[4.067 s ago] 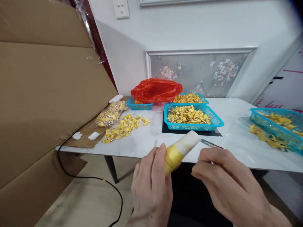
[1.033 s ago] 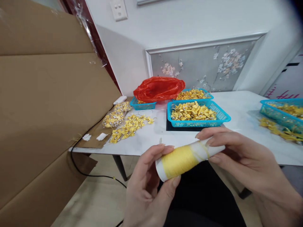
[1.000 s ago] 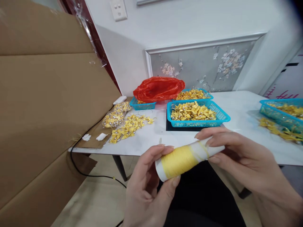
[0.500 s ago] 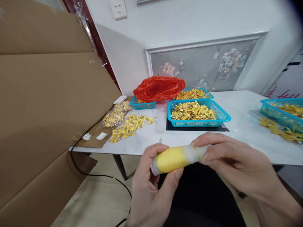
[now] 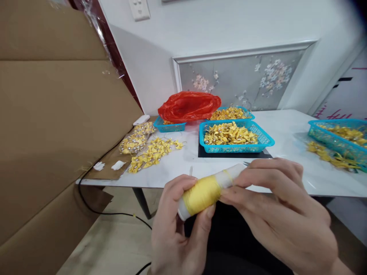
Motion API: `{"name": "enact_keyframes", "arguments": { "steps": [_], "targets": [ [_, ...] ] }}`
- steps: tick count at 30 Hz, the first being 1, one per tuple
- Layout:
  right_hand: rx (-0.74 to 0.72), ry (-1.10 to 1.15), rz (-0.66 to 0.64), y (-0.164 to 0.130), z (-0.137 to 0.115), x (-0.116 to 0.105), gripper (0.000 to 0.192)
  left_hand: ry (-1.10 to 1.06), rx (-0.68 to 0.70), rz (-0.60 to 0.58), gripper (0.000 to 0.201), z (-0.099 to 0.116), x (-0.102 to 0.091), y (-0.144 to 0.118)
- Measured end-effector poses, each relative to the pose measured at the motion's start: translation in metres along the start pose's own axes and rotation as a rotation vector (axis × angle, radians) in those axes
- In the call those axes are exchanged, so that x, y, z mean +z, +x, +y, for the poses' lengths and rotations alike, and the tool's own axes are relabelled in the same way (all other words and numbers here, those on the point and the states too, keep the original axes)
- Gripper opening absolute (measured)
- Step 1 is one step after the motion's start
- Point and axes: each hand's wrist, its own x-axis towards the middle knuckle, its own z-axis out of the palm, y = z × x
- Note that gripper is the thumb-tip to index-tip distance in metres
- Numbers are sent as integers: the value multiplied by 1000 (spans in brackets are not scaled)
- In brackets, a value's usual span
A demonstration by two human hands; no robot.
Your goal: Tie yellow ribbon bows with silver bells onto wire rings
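Left fingers [image 5: 179, 185] grip a tilted spool [image 5: 202, 194] (yellow-wound).

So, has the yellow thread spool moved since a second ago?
Yes, the yellow thread spool shifted left: its tip sat below the right end of the front blue basket then, and now sits nearer the basket's middle.

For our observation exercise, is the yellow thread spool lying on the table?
No, the left hand grips the yellow thread spool.
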Motion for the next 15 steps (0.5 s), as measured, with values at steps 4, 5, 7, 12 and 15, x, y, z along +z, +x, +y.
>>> {"name": "enact_keyframes", "arguments": {
  "steps": [4,5,7,12,15],
  "targets": [
    [-2,-54,33,-1,-4,7,20,27,113,20,40,-4,1,0],
    [-4,-62,35,-2,-5,9,19,22,132,23,40,-5,2,1],
    [4,-37,29,-6,-8,12,17,16,156,29,41,-6,3,1],
    [60,112,1,-17,-13,11,20,15,165,77,41,-8,4,4],
    [89,153,0,-18,-11,7,18,3,169,102,42,-8,3,5]
  ]
}}
